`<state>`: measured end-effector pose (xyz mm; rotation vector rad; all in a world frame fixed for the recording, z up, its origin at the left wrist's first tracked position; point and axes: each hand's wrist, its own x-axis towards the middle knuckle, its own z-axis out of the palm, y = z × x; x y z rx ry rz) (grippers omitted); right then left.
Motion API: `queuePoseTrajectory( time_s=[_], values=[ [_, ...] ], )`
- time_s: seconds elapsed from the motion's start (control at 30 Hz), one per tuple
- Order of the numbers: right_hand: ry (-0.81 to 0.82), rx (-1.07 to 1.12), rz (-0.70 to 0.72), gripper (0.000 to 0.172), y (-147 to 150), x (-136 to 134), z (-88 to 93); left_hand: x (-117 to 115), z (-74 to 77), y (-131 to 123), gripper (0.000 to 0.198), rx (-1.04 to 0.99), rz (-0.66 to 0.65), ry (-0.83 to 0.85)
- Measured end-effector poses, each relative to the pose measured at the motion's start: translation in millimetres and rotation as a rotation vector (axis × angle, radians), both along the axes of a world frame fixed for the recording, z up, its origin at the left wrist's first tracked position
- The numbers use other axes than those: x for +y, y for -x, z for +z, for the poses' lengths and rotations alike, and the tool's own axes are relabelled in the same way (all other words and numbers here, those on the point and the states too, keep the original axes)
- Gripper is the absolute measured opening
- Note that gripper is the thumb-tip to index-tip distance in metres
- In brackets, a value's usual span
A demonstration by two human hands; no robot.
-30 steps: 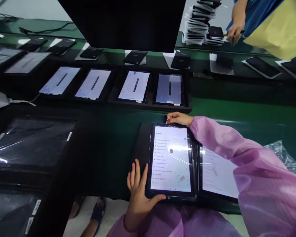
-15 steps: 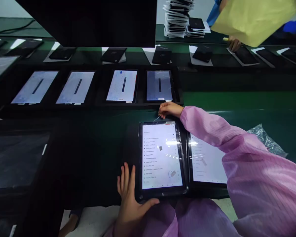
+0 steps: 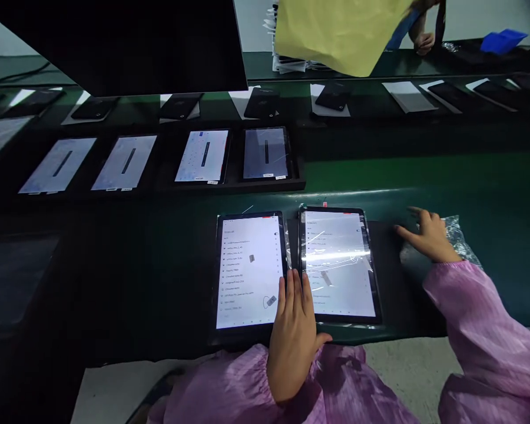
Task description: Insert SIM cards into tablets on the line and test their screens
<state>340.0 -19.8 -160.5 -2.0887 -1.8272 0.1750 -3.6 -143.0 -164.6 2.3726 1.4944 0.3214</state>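
Note:
Two lit tablets lie side by side on the green work surface before me, the left tablet and the right tablet, both showing a list page. My left hand is spread flat at the gap between them, fingertips by their facing lower edges, holding nothing. To the right, my right hand has its fingers apart and empty, over the table beside a crumpled clear plastic bag. A dark mat partly shows under the tablets.
Four lit tablets sit in dark trays further back. Behind them run dark devices on white sheets. A large black screen overhangs the upper left. A yellow sheet and another person's hand are at the back.
My left hand moved from the left tablet's left side to between the tablets. My right hand left that tablet's top edge for the bag side. The view shifted; the yellow sheet now appears further left.

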Motion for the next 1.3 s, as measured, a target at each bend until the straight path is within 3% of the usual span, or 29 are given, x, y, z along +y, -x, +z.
queuePoseTrajectory(
  time_s=[0.1, 0.27, 0.37, 0.57, 0.97, 1.1, 1.2, 1.3],
  values=[
    [0.009, 0.057, 0.008, 0.038, 24.6, 37.1, 1.3, -0.9, -1.3, -8.5, 0.150, 0.057, 0.046, -0.035],
    [0.226, 0.262, 0.318, 0.031, 79.1, 95.4, 10.2, 4.3, 3.5, -9.3, 0.148, 0.099, 0.081, -0.094],
    [0.416, 0.412, 0.457, 0.037, 98.4, 114.6, 4.6, 8.2, 4.3, -9.0, 0.153, 0.117, 0.062, -0.137],
    [0.569, 0.658, 0.526, 0.038, 106.7, 131.7, -10.6, 10.6, 2.7, -7.8, 0.161, 0.158, 0.052, -0.196],
    [0.631, 0.863, 0.478, 0.024, 107.2, 135.1, -16.6, 11.1, -2.0, -8.5, 0.152, 0.171, 0.038, -0.159],
    [0.581, 0.872, 0.420, 0.020, 104.6, 140.1, -13.7, 11.5, -3.5, 1.9, 0.144, 0.166, 0.050, 0.021],
    [0.451, 0.868, 0.316, 0.019, 83.0, 141.1, -3.4, 30.5, 8.7, 25.3, 0.129, 0.069, 0.078, 0.299],
    [0.342, 0.850, 0.245, 0.019, 55.2, 134.3, 9.3, 74.6, 33.0, 50.2, 0.098, -0.144, 0.282, 0.439]
  ],
)
